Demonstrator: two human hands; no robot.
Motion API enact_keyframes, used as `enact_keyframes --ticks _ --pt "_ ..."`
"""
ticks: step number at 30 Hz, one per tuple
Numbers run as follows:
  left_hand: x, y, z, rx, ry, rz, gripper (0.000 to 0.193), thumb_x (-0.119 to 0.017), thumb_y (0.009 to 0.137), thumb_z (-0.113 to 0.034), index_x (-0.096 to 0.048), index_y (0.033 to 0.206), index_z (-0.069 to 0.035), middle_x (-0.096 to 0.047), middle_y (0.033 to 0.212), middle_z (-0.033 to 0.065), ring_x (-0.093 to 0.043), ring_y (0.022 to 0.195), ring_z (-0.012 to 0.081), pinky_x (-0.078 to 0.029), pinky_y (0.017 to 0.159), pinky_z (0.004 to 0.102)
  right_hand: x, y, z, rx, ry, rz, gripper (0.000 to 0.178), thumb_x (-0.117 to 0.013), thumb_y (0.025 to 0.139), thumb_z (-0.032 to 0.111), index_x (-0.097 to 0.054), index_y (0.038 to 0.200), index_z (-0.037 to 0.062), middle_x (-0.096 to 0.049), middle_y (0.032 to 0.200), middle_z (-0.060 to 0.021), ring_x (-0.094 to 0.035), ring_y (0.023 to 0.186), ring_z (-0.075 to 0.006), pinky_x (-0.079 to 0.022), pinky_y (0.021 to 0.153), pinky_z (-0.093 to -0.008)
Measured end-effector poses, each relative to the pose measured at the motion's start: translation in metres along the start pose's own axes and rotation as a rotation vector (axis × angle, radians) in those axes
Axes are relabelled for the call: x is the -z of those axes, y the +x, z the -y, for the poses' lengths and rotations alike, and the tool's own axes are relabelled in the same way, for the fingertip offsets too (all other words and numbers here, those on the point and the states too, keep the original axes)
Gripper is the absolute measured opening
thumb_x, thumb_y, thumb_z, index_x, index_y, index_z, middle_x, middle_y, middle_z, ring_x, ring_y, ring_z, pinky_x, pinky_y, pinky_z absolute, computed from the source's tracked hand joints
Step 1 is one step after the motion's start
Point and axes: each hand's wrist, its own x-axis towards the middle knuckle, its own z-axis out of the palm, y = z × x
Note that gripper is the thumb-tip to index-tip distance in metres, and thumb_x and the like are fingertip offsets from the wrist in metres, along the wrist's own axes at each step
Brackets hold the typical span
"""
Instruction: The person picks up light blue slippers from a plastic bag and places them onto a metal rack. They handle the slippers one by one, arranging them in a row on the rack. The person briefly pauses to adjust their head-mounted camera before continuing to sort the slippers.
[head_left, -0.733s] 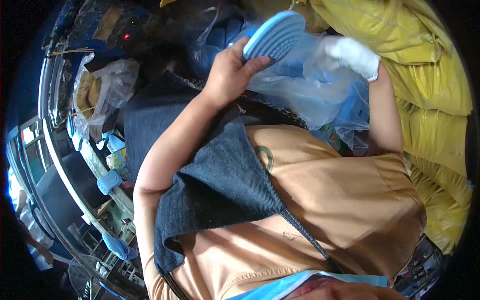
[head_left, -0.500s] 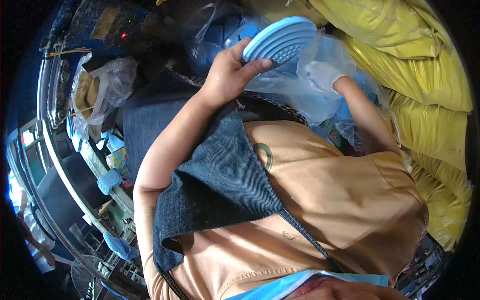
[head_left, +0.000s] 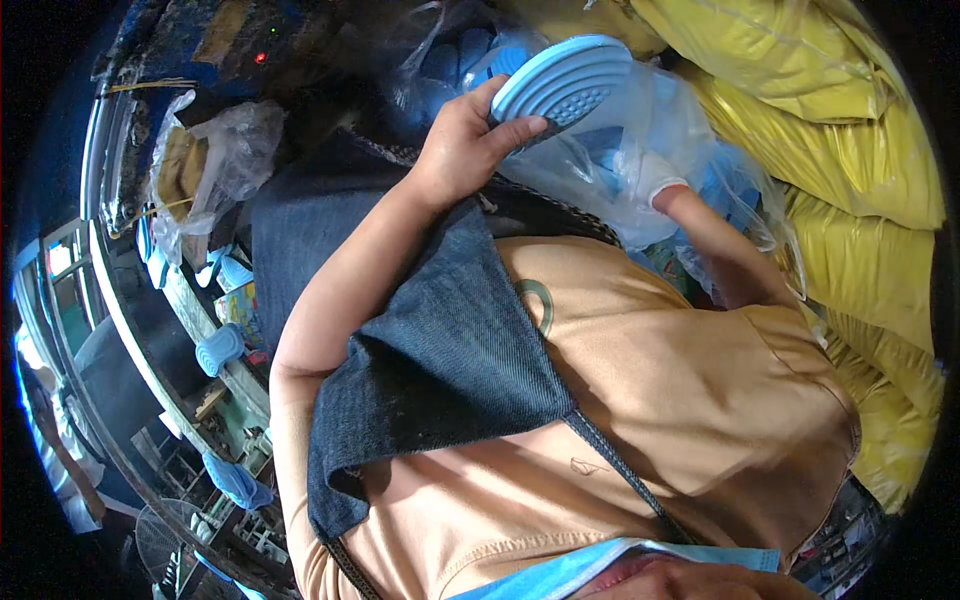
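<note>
My bare left hand [head_left: 465,140] grips the edge of a light blue shoe sole [head_left: 565,85], thumb on its face. Curved ridges and small round studs cover the side of the sole that shows. My right hand [head_left: 650,180], in a white glove, is at a clear plastic bag [head_left: 665,115] to the right of the sole. Plastic film blurs its fingers, so their grip cannot be made out. More blue pieces [head_left: 735,185] show through the plastic around that hand, and others lie behind the sole.
Yellow sacks [head_left: 830,150] are stacked along the right. At the left, a torn clear bag [head_left: 235,150] hangs beside a rail [head_left: 130,340]. Blue soles [head_left: 220,348] rest on a beam there. A fan [head_left: 165,535] stands at lower left, near another person's arm [head_left: 75,470].
My gloved right hand has shifted slightly up-left and lower behind the plastic, and the bag's film has spread around it. My left hand still holds the sole in almost the same place.
</note>
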Motion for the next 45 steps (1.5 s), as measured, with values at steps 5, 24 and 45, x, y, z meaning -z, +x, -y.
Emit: enact_keyframes --ticks 5,24,45 --pt "-0.002 -0.001 -0.002 0.014 -0.050 -0.020 0.044 -0.069 0.092 -0.010 -0.054 0.132 -0.002 -0.068 0.110 0.0035 -0.060 0.097 0.0092 -0.049 0.089 0.0257 -0.011 0.005 -0.010 0.038 0.054 0.041 0.027 -0.061 0.080 0.027 -0.066 0.094 0.0045 -0.068 0.092 -0.0243 -0.066 0.085 -0.0415 -0.051 0.076 -0.0487" --pt "0.002 -0.003 0.003 -0.056 -0.295 -0.137 0.031 -0.070 0.092 -0.014 -0.062 0.119 -0.002 -0.069 0.104 0.0023 -0.060 0.094 0.0090 -0.048 0.088 0.0268 0.052 0.002 -0.034 -0.178 0.533 0.078 0.037 -0.064 0.085 0.021 -0.063 0.117 0.0037 -0.068 0.107 -0.0126 -0.064 0.096 -0.0263 -0.051 0.086 -0.0386" --pt "0.021 0.000 -0.010 0.079 -1.060 -0.250 0.029 -0.062 0.095 -0.015 -0.055 0.120 -0.002 -0.065 0.107 0.0082 -0.063 0.098 0.0212 -0.050 0.092 0.0389 0.251 -0.047 0.000 -0.128 0.356 -0.115 0.021 -0.056 0.088 0.013 -0.060 0.108 0.0058 -0.062 0.085 -0.0092 -0.062 0.081 -0.0226 -0.048 0.073 -0.0365"
